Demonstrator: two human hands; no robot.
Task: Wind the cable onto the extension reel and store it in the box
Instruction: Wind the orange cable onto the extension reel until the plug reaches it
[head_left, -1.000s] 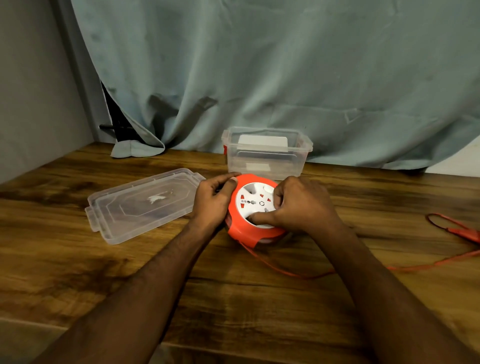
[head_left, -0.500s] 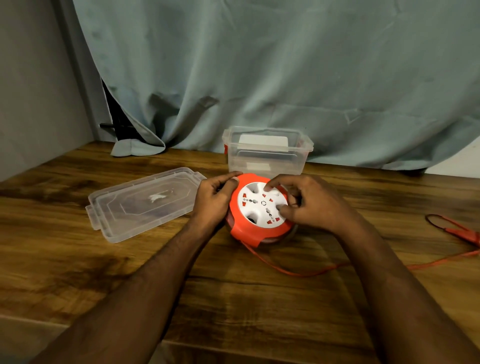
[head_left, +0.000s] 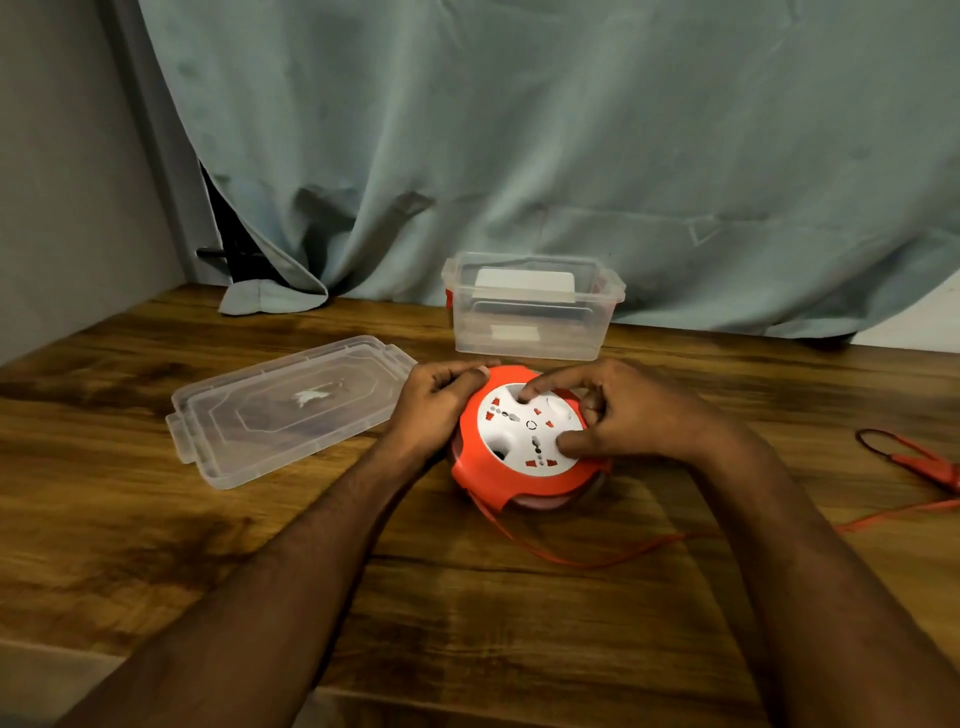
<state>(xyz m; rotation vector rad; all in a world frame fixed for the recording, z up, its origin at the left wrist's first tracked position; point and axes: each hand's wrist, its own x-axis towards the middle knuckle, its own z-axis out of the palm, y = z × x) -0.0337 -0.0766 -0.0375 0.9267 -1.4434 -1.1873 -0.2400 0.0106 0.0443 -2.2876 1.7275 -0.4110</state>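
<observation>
While the orange extension reel (head_left: 524, 441) lies flat near the middle of the wooden table (head_left: 156, 530), it is gripped at its 9 o'clock edge by the left hand (head_left: 436, 410), whose fingers are curled round the orange rim with the thumb laid along the top. The white socket face of the reel is touched by the right hand (head_left: 623, 410): the forefinger is set in a recess at about 12 o'clock and the thumb is pressed on the face at about 4 o'clock, the other fingers being bent loosely above the rim. A thin orange cable (head_left: 597, 561) is seen leaving the reel at 6 o'clock and trailing across the table towards 3 o'clock, where its plug end (head_left: 930, 465) lies well apart from the reel. The clear plastic box (head_left: 535, 312) stands open just beyond the reel at 12 o'clock, and its lid (head_left: 291, 405) lies flat at 9 o'clock, beside the left hand. A grey-green curtain (head_left: 519, 156) is hung behind the table, and a plain wall (head_left: 62, 182) is seen at the left.
</observation>
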